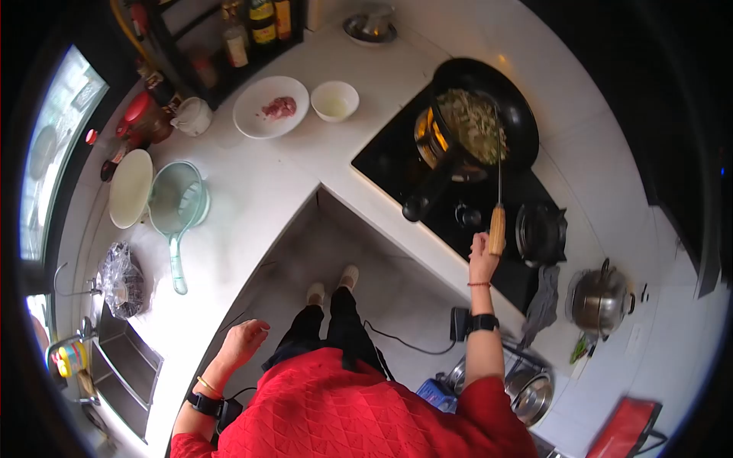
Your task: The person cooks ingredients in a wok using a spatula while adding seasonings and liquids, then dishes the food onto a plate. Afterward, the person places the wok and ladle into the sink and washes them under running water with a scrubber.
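Observation:
My right hand (484, 261) is wrapped round the wooden handle of a spatula (497, 229). The spatula's thin metal shaft reaches up into a black wok (521, 122), and its blade is hidden among the food. Pale, chopped food (469, 118) lies in the wok, which stands tilted on the stove. The wok's long black handle points down toward me. Low at the left, my left hand (243, 341) hangs beside my body near the counter edge, its fingers loosely curled with nothing visible in them.
On the counter (252, 183) stand a white plate (248, 122) with raw meat, a small white bowl (334, 101) and a green ladle-like scoop (177, 217). A steel pot (602, 301) and a grey cloth (543, 305) lie right of the black stove (382, 156). A cable (412, 349) crosses the floor.

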`<state>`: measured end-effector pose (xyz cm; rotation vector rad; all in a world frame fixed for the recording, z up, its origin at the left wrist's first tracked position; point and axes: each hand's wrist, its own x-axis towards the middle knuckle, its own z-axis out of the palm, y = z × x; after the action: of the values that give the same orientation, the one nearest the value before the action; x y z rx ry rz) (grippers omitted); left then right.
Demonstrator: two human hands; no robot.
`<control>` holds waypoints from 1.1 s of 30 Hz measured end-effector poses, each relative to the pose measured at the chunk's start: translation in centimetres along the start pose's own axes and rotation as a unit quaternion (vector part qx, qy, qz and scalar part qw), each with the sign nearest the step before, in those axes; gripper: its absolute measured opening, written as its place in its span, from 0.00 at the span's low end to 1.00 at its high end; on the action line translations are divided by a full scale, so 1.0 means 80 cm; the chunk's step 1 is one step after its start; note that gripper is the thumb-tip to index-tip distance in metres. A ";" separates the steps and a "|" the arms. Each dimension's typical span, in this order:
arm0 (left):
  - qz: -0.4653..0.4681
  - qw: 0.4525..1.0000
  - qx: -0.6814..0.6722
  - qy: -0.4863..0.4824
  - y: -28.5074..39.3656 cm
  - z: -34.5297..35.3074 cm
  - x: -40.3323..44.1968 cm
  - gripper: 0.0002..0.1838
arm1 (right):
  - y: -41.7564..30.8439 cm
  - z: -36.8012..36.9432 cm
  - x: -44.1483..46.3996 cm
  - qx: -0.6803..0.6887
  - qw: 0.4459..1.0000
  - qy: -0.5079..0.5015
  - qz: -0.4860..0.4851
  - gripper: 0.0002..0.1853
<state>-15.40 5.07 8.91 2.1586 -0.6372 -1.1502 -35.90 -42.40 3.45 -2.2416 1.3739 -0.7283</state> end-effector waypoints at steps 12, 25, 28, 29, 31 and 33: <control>0.192 0.952 0.221 -0.091 0.005 0.090 0.072 0.09 | 0.213 0.011 -0.242 0.592 0.625 0.143 0.488 0.21; 0.180 0.926 0.274 -0.186 0.079 0.322 0.054 0.09 | 0.178 0.079 -0.184 0.867 0.361 0.083 0.334 0.26; 0.178 0.928 0.286 -0.160 0.090 0.340 0.060 0.10 | 0.184 0.066 -0.232 0.827 0.430 0.047 0.359 0.29; 0.173 0.931 0.287 -0.144 0.092 0.345 0.069 0.10 | 0.189 0.063 -0.259 0.804 0.458 0.050 0.375 0.26; 0.164 0.942 0.259 -0.134 0.091 0.359 0.086 0.10 | 0.197 0.043 -0.326 0.815 0.443 0.048 0.369 0.19; 0.166 0.938 0.278 -0.127 0.082 0.379 0.111 0.10 | 0.215 0.004 -0.388 0.778 0.494 0.038 0.387 0.15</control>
<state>-37.56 -13.92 -4.85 2.2264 -1.5346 -1.1626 -59.26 -21.84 -13.68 -0.0798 0.7683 -0.9918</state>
